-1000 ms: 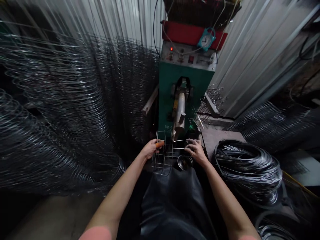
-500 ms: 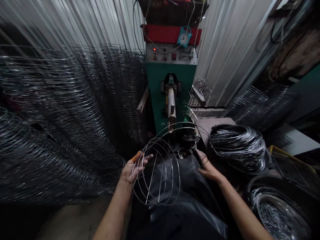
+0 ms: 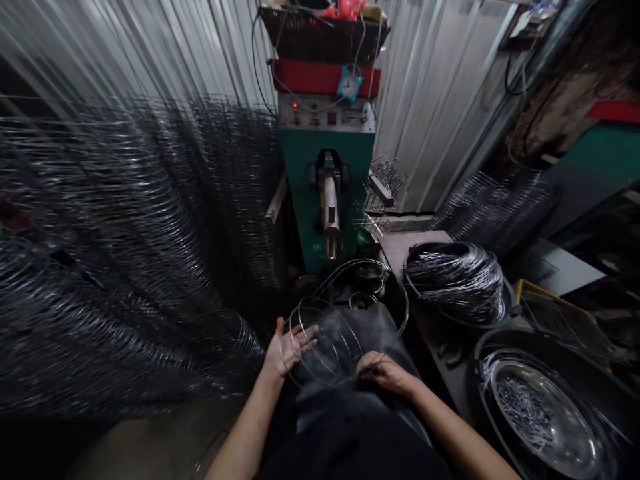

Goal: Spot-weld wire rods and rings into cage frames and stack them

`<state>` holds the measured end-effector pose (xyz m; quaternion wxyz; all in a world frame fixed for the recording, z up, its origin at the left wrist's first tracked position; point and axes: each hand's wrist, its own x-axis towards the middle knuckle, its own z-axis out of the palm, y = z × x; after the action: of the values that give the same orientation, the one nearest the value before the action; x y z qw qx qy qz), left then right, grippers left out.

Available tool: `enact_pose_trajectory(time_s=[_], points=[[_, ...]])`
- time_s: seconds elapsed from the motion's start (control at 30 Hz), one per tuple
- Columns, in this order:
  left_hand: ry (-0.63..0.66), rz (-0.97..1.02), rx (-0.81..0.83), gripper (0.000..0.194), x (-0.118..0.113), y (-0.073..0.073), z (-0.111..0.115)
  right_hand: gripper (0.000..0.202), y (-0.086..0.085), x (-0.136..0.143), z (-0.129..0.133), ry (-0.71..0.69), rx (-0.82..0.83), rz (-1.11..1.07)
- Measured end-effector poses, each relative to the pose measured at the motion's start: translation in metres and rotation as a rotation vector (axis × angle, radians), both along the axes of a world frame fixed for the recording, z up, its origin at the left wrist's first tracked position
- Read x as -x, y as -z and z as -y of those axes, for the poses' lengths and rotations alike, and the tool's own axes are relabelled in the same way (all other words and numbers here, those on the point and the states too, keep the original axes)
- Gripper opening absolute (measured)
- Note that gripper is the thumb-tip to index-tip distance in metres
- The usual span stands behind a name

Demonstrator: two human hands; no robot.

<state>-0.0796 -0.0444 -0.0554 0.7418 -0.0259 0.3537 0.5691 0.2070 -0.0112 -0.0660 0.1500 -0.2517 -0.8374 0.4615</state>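
A wire frame of thin metal rings [image 3: 326,381] lies over my lap, on a dark apron [image 3: 350,413]. At its left side my left hand [image 3: 295,343] is spread palm up, fingers apart, with the rings passing across it. My right hand [image 3: 383,370] is closed at the frame's right edge; its fingertips are partly hidden. Larger wire hoops [image 3: 406,303] arch beyond the hands, below a green machine [image 3: 297,170] with a metal arm [image 3: 330,203].
Tall stacks of wire rings [image 3: 150,200] fill the left. On the right are a basin of wire rods [image 3: 457,280] and a large black tub [image 3: 483,400] holding a metal bowl of small pieces [image 3: 530,413]. A teal clock [image 3: 349,83] hangs on the machine.
My right hand has come down and inward to the frame's right edge. My left hand has shifted slightly right and its fingers have spread. The wire frame has tilted, and the view has turned right.
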Motion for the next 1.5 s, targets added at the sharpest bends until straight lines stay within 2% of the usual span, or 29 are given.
enact_pose_trajectory(time_s=[0.1, 0.27, 0.37, 0.43, 0.57, 0.7, 0.83, 0.93, 1.0, 1.1, 1.2, 1.33, 1.5], points=[[-0.135, -0.154, -0.047, 0.056, -0.011, 0.009, 0.009, 0.028, -0.005, 0.019, -0.012, 0.054, 0.084, -0.059], [-0.223, -0.568, -0.248, 0.072, -0.039, 0.026, 0.030, 0.029, -0.010, 0.041, -0.032, 0.204, 0.202, -0.138], [-0.249, -0.816, -0.268, 0.091, -0.055, 0.027, 0.031, 0.030, -0.012, 0.050, -0.036, 0.251, 0.318, -0.171], [-0.271, -0.897, -0.242, 0.087, -0.063, 0.023, 0.027, 0.031, -0.015, 0.056, -0.038, 0.269, 0.377, -0.188], [-0.296, -0.854, -0.225, 0.059, -0.071, 0.010, 0.013, 0.031, -0.020, 0.068, -0.046, 0.310, 0.392, -0.203], [-0.287, -0.737, -0.260, 0.056, -0.065, -0.004, -0.012, 0.034, -0.032, 0.072, -0.063, 0.327, 0.299, -0.158], [-0.298, -0.665, -0.241, 0.056, -0.048, -0.019, -0.040, 0.027, -0.064, 0.052, -0.085, 0.291, -0.039, 0.081], [-0.279, -0.631, -0.233, 0.057, -0.035, -0.030, -0.054, 0.028, -0.090, 0.036, -0.112, 0.432, -0.270, 0.089], [-0.257, -0.619, -0.246, 0.058, -0.030, -0.035, -0.062, 0.028, -0.100, 0.034, -0.135, 0.480, -0.396, 0.033], [-0.245, -0.584, -0.269, 0.059, -0.026, -0.041, -0.072, 0.027, -0.101, 0.043, -0.170, 0.326, -0.453, -0.003], [-0.249, -0.556, -0.256, 0.059, -0.026, -0.044, -0.083, 0.026, -0.093, 0.057, -0.193, 0.181, -0.309, 0.036], [-0.228, -0.547, -0.216, 0.060, -0.026, -0.048, -0.099, 0.028, -0.085, 0.070, -0.208, 0.278, -0.229, -0.027], [-0.234, -0.507, -0.182, 0.060, -0.026, -0.050, -0.117, 0.028, -0.080, 0.082, -0.220, 0.355, -0.342, -0.064]])
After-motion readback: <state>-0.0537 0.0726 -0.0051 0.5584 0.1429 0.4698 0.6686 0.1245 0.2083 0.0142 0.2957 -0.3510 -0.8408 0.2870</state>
